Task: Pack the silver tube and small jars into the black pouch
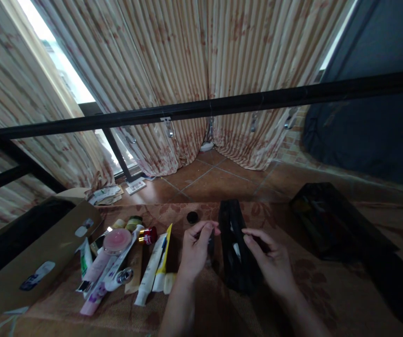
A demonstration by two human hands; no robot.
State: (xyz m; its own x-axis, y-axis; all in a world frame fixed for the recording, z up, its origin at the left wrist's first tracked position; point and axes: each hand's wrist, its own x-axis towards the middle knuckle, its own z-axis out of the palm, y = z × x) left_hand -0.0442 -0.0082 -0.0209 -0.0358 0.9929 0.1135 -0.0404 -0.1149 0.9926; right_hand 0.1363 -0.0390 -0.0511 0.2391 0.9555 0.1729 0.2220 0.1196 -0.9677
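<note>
A narrow black pouch [234, 276] lies before me with its top parted, and a small white item [237, 251] shows inside. My right hand [271, 262] pinches the pouch's right edge between thumb and fingers. At the pouch's left side, the thumb and fingertips of my left hand [194, 250] are pressed together; what they hold, if anything, is hidden. A dark, partly see-through object [210, 248] is just visible beside that hand, too dim to name. Beyond my left hand sits a round black cap [192, 217].
Left of my hands are several cosmetics: a white tube [151, 271], a yellow tube [166, 252], a red jar [148, 235] and a pink round compact [117, 240]. A cardboard box [57, 252] stands far left. A black bag [322, 220] lies right. A dark rail [194, 111] crosses behind.
</note>
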